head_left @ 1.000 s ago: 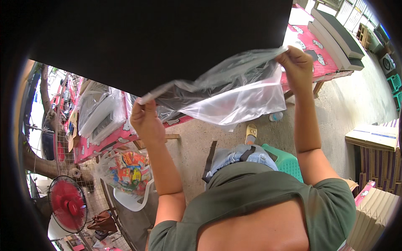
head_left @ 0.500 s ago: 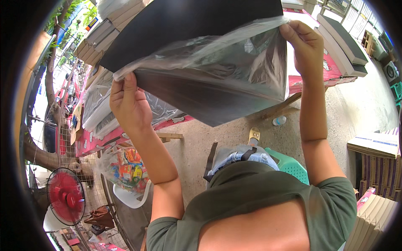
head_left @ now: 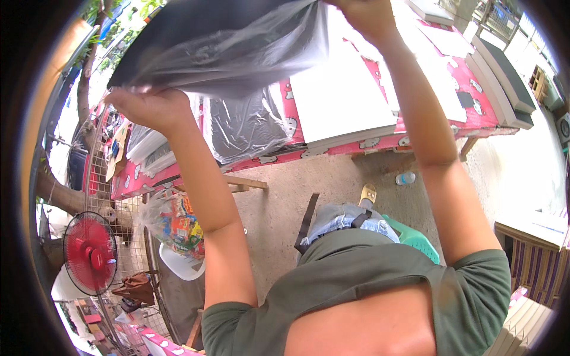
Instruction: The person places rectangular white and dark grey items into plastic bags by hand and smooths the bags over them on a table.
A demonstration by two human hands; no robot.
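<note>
Up at the top of the view I hold a large flat black board (head_left: pixel 196 35) with a clear plastic bag (head_left: pixel 261 53) drawn over part of it. My left hand (head_left: pixel 151 110) is closed on the bag at the board's lower left corner, slightly blurred. At the bag's upper right corner, my right hand (head_left: pixel 368 21) grips the plastic; the top edge of the picture cuts off part of it. Board and bag are tilted above the table. Below them lie a stack of white panels (head_left: pixel 338 98) and a black panel wrapped in clear plastic (head_left: pixel 246 124).
A pink patterned cloth covers the table (head_left: pixel 380 141). Thick dark-topped slabs (head_left: pixel 504 77) stand at its right end. On the floor are a bottle (head_left: pixel 405 178) and a green stool (head_left: pixel 415 240). A red fan (head_left: pixel 90 252) and a bag of colourful packets (head_left: pixel 178 222) are at left.
Both hands have moved left and the board has swung up and left with them. The bag now covers the board's lower edge, and the white stack on the table has come into view.
</note>
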